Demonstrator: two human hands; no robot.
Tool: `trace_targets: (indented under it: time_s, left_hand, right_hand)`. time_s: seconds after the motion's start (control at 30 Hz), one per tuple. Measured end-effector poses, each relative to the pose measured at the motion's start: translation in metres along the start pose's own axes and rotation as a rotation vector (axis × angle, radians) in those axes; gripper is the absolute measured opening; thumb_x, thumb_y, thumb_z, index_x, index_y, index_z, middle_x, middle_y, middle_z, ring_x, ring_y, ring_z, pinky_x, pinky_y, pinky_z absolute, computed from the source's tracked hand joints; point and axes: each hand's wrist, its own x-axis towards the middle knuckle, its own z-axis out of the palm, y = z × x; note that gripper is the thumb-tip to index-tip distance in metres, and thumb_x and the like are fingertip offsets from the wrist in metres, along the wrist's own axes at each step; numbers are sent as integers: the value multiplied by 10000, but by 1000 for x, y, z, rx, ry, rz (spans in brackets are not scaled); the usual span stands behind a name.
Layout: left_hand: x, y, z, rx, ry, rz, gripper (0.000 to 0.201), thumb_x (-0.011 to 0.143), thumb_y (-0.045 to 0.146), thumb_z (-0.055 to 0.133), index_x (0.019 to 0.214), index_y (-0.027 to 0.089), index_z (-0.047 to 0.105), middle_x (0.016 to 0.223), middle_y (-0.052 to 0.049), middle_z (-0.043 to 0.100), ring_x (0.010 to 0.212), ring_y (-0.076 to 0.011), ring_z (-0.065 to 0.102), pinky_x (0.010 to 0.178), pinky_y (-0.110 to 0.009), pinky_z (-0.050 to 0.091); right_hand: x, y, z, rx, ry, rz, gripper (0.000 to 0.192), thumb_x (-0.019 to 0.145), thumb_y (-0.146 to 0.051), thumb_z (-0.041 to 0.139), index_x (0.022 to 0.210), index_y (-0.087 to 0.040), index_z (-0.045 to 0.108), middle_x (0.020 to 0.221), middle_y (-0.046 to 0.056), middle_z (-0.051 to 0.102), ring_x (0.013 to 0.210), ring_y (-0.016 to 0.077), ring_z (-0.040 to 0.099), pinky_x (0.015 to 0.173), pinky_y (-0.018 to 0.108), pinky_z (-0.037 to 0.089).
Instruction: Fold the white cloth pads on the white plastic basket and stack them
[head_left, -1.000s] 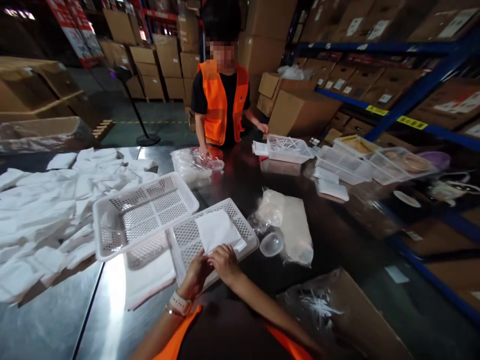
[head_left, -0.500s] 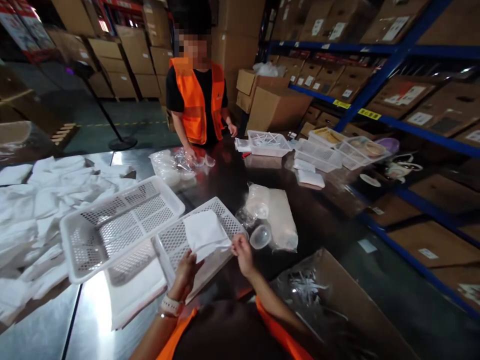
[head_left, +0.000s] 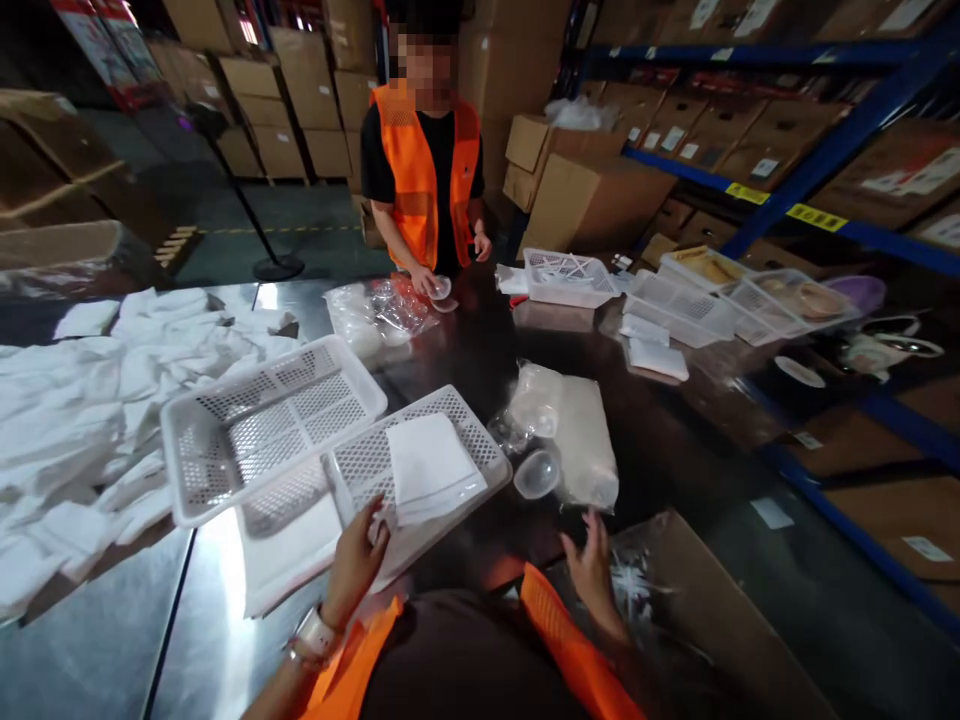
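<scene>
The left hand [head_left: 356,560] rests on the near rim of a white perforated basket [head_left: 457,420] that sits on the dark, shiny table [head_left: 675,450]. Its fingers are loosely curled, their tips touching the basket edge just beside a folded white cloth [head_left: 431,465] that lies flat inside the basket; they do not grip the cloth. A pale watch [head_left: 313,632] sits on that wrist. The right hand [head_left: 592,565] hovers well apart from the basket, to the right, with its fingers spread open and holding nothing, over the mouth of a cardboard box [head_left: 720,620] lined with clear plastic. Just beyond that hand lie a clear plastic bag [head_left: 585,440] and a small clear cup [head_left: 537,474].

A second white basket [head_left: 270,425] leans against the first on its left, and a heap of white cloths [head_left: 90,400] covers the table's left part. Across the table stands a person in an orange vest [head_left: 420,170], one hand at a clear cup beside another plastic bag [head_left: 379,310]. More white baskets [head_left: 679,300] stand to the right, before blue shelving [head_left: 825,170] stacked with cartons.
</scene>
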Motion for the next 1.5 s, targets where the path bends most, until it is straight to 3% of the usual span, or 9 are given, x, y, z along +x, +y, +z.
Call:
trace_targets:
  time_s: [0.17, 0.27, 0.37, 0.7, 0.8, 0.9, 1.07, 1.2, 1.5]
  left_hand:
    - [56, 21, -3, 654, -261, 574, 666, 828, 81, 505, 1474, 239, 466, 1572, -112, 423, 1503, -295, 286, 1242, -566, 146]
    - [74, 31, 7, 767, -446, 673, 614, 869, 86, 492, 1452, 282, 494, 1566, -105, 430, 1480, -291, 339, 1227, -570, 195]
    - [74, 31, 13, 722, -520, 663, 554, 881, 98, 500, 1384, 321, 571, 1557, -98, 443, 1464, -315, 365, 1201, -584, 253]
    - [73, 28, 13, 58, -475, 311, 288, 831, 355, 642, 1078, 279, 769, 1374, -91, 642, 1355, -314, 517, 1212, -546, 256]
    - [63, 28, 22, -125, -256, 167, 371, 907, 485, 506, 998, 257, 785, 1124, -94, 766, 1112, -307, 672, 1052, -496, 470]
    - [53, 32, 37, -278, 128, -20, 512, 882, 622, 466, 753, 214, 747, 800, -91, 760, 790, -280, 679, 783, -404, 547]
    - [60, 40, 57, -174, 420, -83, 516, 907, 635, 373, 705, 224, 611, 690, -50, 653, 672, -212, 586, 662, -320, 467]
    - [73, 36, 61, -70, 470, -70, 411, 920, 540, 387, 656, 249, 505, 591, -8, 550, 585, -186, 507, 625, -312, 405]
    - [83, 24, 59, 122, 463, -103, 167, 920, 336, 472, 858, 213, 568, 746, -39, 667, 677, -203, 618, 647, -294, 409]
  right_hand:
    - [98, -73, 39, 29, -503, -604, 353, 879, -211, 615, 1229, -197, 659, 1424, 139, 571, 1418, 264, 422, 1177, 540, 291]
    - [143, -121, 55, 114, -752, -894, 506, 836, -36, 523, 1288, -233, 637, 1478, 76, 533, 1444, 175, 373, 1197, 451, 233]
    - [151, -140, 67, 173, -817, -948, 539, 793, 30, 470, 1220, -219, 685, 1414, 78, 596, 1389, 132, 448, 1185, 391, 249]
    - [132, -117, 88, 389, -702, -605, 287, 907, -185, 477, 947, -201, 761, 990, 93, 765, 1039, 198, 694, 996, 373, 500]
    - [127, -116, 98, 393, -597, -433, 380, 960, -309, 418, 774, -177, 723, 772, 95, 736, 776, 228, 707, 731, 331, 570]
    - [122, -120, 109, 398, -478, -300, 522, 1004, -403, 304, 704, -170, 663, 662, 92, 684, 640, 215, 663, 594, 291, 526]
    - [121, -134, 124, 356, -261, -177, 585, 1004, -509, 259, 585, -203, 531, 540, 57, 583, 522, 162, 527, 531, 274, 419]
    - [124, -139, 136, 308, -132, -169, 592, 987, -541, 272, 539, -222, 491, 501, 41, 550, 476, 144, 424, 511, 280, 339]
    - [118, -130, 150, 236, 33, -298, 513, 984, -395, 405, 513, -216, 495, 531, 25, 533, 570, 161, 495, 619, 288, 362]
